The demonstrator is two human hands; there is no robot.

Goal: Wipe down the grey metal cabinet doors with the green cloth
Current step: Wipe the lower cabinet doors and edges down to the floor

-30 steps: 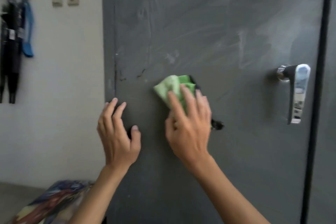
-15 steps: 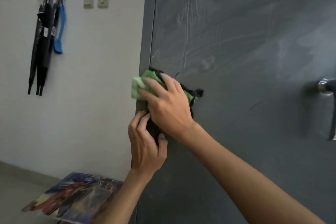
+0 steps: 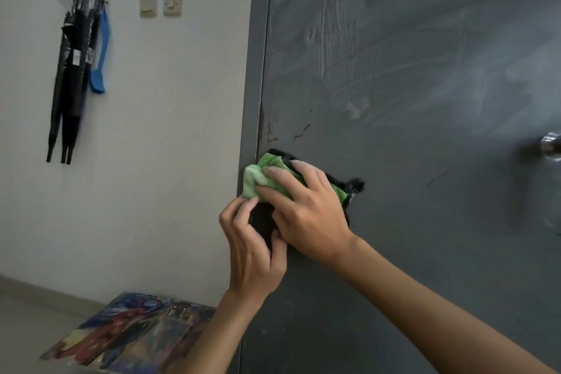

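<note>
Your left hand (image 3: 252,249) curls beside the door edge, grip unclear; your right hand (image 3: 306,215), spread flat, presses the green cloth (image 3: 261,179) on the cabinet door (image 3: 394,252) near its left edge. Mid-wipe, likely: next needs firm strokes across the streaks (image 3: 324,48) above.

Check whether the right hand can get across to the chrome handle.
Probably yes: the right hand presses the green cloth near the left edge of the door, and only bare metal lies between it and the chrome handle, partly cut off by the frame.
</note>
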